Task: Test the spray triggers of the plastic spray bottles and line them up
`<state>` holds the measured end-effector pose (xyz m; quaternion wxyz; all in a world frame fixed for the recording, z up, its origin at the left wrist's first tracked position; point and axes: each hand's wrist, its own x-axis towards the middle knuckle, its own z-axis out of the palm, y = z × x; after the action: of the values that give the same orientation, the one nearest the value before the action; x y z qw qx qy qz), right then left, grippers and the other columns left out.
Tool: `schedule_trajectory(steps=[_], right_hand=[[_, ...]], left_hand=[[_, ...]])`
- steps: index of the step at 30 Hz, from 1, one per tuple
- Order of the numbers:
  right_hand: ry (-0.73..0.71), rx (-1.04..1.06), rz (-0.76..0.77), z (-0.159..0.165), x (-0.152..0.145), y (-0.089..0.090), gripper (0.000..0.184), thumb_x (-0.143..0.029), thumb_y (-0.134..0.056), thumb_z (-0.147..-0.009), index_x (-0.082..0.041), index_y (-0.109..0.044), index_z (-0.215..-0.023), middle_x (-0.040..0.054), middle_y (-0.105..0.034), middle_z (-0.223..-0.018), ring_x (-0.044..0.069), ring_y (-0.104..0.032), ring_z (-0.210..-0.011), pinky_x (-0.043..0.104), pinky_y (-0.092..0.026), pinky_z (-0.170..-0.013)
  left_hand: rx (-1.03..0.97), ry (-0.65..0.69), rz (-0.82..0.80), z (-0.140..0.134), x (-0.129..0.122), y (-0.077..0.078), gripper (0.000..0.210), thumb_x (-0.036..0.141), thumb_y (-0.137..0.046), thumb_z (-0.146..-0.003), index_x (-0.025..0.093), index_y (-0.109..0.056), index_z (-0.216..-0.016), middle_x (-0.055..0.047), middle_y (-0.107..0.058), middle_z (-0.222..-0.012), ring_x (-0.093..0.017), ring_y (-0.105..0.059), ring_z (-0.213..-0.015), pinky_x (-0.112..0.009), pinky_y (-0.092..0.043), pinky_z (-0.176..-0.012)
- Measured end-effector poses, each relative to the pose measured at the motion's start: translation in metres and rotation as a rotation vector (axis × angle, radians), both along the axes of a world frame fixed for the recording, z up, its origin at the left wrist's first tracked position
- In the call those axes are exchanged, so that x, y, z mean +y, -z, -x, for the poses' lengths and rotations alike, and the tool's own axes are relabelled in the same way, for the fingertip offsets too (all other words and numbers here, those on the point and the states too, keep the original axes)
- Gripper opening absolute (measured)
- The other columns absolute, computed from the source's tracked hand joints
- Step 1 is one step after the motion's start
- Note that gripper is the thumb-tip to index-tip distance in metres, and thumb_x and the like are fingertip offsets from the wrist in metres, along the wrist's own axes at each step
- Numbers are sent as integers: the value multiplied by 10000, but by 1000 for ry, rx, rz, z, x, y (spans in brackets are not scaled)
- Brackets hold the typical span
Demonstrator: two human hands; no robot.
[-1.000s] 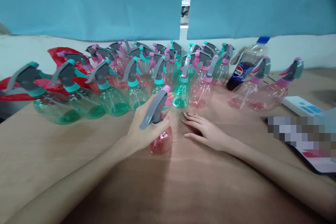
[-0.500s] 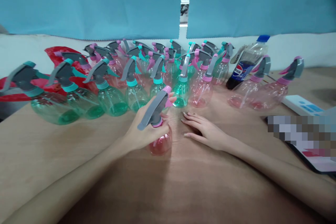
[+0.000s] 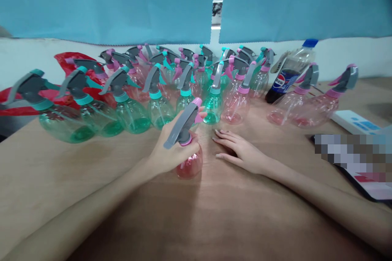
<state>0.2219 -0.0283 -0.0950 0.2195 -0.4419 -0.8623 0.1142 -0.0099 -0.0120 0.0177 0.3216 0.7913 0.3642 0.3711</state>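
My left hand (image 3: 170,147) is wrapped around the neck of a pink spray bottle (image 3: 190,165), which has a grey and pink trigger head. The bottle stands upright on the table, its base low and its nozzle pointing away from me. To its right, my right hand (image 3: 240,149) lies flat on the table with its fingers stretched out, holding nothing. Just beyond the hands stand a green spray bottle (image 3: 212,110) with a turquoise collar and another pink spray bottle (image 3: 236,110).
Several more green (image 3: 133,118) and pink spray bottles fill the back of the wooden table (image 3: 147,220). A Pepsi bottle (image 3: 283,77) leans at the back right, near a white device (image 3: 352,121) and a blurred-out phone-like object (image 3: 367,187). Red plastic (image 3: 69,59) lies back left.
The whole view has shifted slightly. Both hands and the held spray bottle keep the same places on the table.
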Motion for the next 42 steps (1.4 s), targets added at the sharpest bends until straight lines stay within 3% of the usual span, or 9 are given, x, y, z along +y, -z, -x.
schedule_trajectory(steps=[5,9,16,22,30,34,39,42], right_hand=[[1,9,3,0,0,-1,535,-517,-476,-937,-195,-521,-1362,140,-471,-1453,283,-389,-1374,517,-355,-1110],[3,-11,8,0,0,-1,550,-525,-468,-938,-181,-518,-1365,146,-473,-1450,279,-383,-1378,507,-349,-1117],[3,-8,8,1,-1,-2,550,-517,-470,-940,-166,-522,-1360,152,-478,-1445,282,-384,-1377,508,-349,-1114],[1,-28,13,0,0,-2,565,-522,-455,-945,-145,-519,-1361,158,-459,-1458,278,-373,-1384,493,-343,-1121],[-4,-21,5,-1,1,1,561,-525,-460,-943,-165,-509,-1370,150,-452,-1465,274,-370,-1386,497,-339,-1122],[-4,-26,3,-1,0,1,561,-523,-462,-943,-167,-503,-1376,148,-456,-1463,274,-369,-1386,500,-337,-1123],[3,-24,-2,0,0,0,561,-527,-461,-941,-168,-513,-1369,150,-471,-1451,276,-377,-1382,498,-345,-1119],[4,-28,-2,0,0,0,561,-523,-453,-946,-154,-517,-1364,155,-464,-1455,275,-373,-1384,498,-344,-1120]], left_hand=[[11,1,-9,1,1,1,394,164,-542,-691,225,-612,-1074,-45,-670,-1097,-148,-638,-762,-286,-541,-740],[-12,13,9,1,1,2,475,155,-550,-688,226,-573,-1157,-51,-670,-1128,-160,-647,-827,-289,-540,-770],[-9,23,16,2,2,4,193,175,-546,-691,193,-590,-877,-63,-657,-1151,-142,-629,-755,-297,-546,-752],[30,20,-8,2,1,3,94,215,-521,-716,200,-582,-786,-46,-657,-1108,-132,-607,-698,-294,-548,-719],[53,-2,-78,3,2,3,95,204,-504,-717,216,-585,-764,-22,-647,-919,-157,-621,-742,-288,-544,-716],[125,-29,-107,5,2,6,96,227,-477,-714,229,-543,-785,5,-605,-747,-151,-597,-629,-264,-521,-601],[122,-12,-104,7,4,7,264,222,-494,-713,242,-529,-974,2,-619,-767,-159,-611,-621,-273,-525,-596],[59,13,-91,6,4,6,214,203,-517,-716,231,-529,-928,-17,-631,-843,-169,-640,-716,-274,-544,-653]])
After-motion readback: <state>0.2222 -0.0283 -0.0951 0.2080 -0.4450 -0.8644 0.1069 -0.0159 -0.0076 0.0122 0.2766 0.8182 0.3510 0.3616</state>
